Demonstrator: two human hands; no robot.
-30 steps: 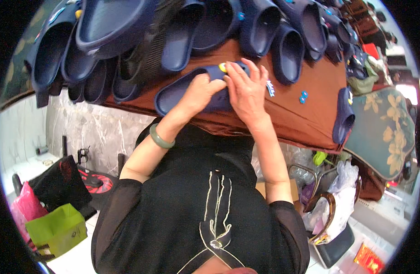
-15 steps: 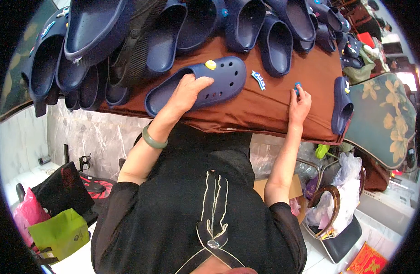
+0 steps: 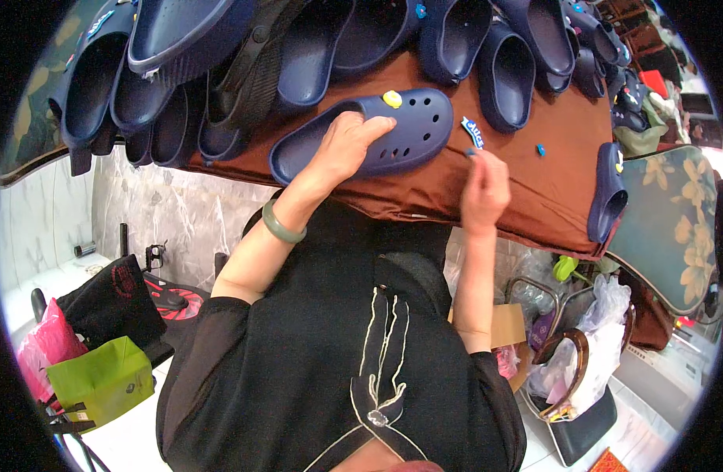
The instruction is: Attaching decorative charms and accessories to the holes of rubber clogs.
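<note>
My left hand (image 3: 347,149) grips a navy foam clog (image 3: 409,130) on the brown cloth, thumb on its upper and fingers hidden behind its side. A small yellow charm (image 3: 392,99) sits in one of the clog's holes; other holes are bare. My right hand (image 3: 486,189), smeared by motion, is closed with its fingertips together just below a blue-and-white lettered charm (image 3: 472,132). A tiny dark-bluish bit shows at those fingertips, too blurred to name. To their right, a small blue charm (image 3: 541,149) lies on the cloth.
Several navy clogs (image 3: 507,75) crowd the table's far side. Another clog (image 3: 608,193) stands at the right edge of the brown cloth (image 3: 546,200). A flowered chair back (image 3: 664,228) is beyond it. Bags, including a green one (image 3: 102,381), sit below on both sides.
My right hand has moved left from beside the small blue charm, which stays on the cloth, toward the clog. My left hand keeps its hold on the clog. The whole view has shifted slightly.
</note>
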